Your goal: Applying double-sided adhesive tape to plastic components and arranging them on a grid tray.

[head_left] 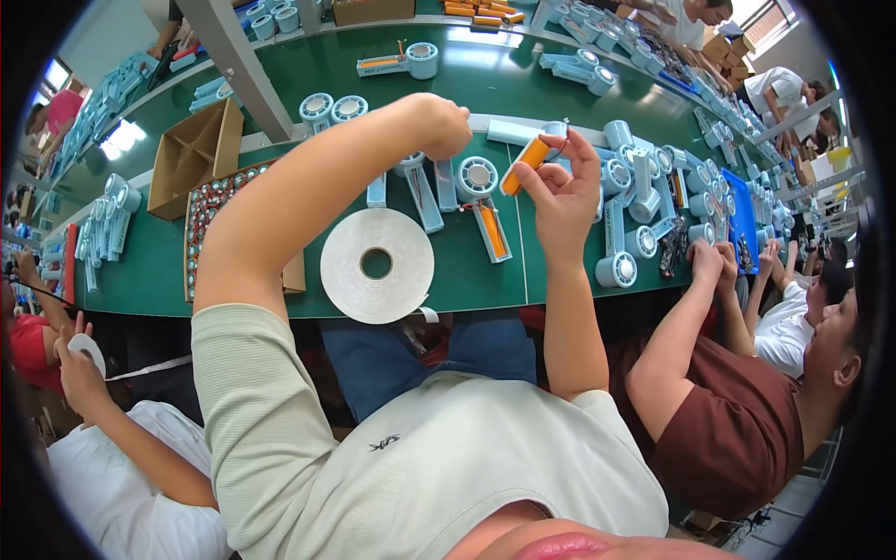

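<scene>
In my right hand (567, 182) an orange cylindrical battery (526, 166) with thin wires is pinched between thumb and fingers, above the green table. My left hand (446, 126) is curled over some light-blue fan bodies, with its fingertips turned away; what they hold is hidden. Between the hands a light-blue fan (477, 175) with a round grille lies with its handle open, showing another orange battery (493, 231) inside. A closed blue fan handle (425, 201) lies below my left hand. Nearer to me, a big white roll of tape (350, 266) lies flat at the table edge.
Left of the tape, a carton (193, 252) holds many small round parts, with an open cardboard box (173, 173) behind it. Many blue fans (644, 201) pile up at right beside a co-worker's hands (711, 261). A metal post (238, 65) rises at the back left.
</scene>
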`<action>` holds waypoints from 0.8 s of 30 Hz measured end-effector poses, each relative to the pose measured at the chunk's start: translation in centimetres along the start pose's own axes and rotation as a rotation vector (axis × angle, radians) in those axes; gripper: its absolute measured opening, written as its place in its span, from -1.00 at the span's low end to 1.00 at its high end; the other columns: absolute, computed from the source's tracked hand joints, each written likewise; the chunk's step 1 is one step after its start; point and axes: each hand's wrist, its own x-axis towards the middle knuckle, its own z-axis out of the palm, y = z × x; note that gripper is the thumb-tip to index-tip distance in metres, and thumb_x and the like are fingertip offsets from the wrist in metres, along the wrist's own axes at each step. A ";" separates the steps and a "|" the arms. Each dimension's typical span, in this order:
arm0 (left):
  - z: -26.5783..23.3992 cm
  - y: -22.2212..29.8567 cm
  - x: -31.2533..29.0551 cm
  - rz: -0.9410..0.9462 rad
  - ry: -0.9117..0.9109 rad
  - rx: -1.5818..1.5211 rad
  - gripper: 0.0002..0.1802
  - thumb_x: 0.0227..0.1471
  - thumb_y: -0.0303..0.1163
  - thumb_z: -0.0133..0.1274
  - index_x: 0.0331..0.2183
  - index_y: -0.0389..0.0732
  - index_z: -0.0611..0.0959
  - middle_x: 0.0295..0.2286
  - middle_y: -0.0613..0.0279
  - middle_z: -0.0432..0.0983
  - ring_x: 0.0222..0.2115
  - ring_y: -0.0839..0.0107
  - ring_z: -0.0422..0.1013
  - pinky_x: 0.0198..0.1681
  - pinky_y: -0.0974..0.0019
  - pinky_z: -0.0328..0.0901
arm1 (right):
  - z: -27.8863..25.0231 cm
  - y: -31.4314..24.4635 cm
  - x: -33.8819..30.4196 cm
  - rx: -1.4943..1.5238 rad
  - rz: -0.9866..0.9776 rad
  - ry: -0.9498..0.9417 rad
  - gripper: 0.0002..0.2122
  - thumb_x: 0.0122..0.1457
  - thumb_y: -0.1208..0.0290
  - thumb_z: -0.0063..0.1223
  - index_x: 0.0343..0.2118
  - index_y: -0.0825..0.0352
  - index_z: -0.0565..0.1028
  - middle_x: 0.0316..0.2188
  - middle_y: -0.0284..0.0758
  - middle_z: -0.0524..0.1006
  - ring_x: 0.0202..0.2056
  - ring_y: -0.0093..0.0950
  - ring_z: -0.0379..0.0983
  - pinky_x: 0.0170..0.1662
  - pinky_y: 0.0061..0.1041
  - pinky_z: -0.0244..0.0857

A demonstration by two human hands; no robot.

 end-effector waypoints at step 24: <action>2.5 14.6 3.4 0.315 0.671 -0.345 -0.84 0.17 -0.37 0.10 -0.23 -0.05 0.75 0.08 0.03 0.43 0.15 -0.03 0.32 0.16 0.08 0.30 | -13.4 -0.9 -9.7 -0.116 -0.149 0.091 -0.29 -0.04 0.69 0.40 0.19 0.26 0.28 0.00 -0.16 0.52 -0.13 -0.38 0.55 -0.14 -0.53 0.48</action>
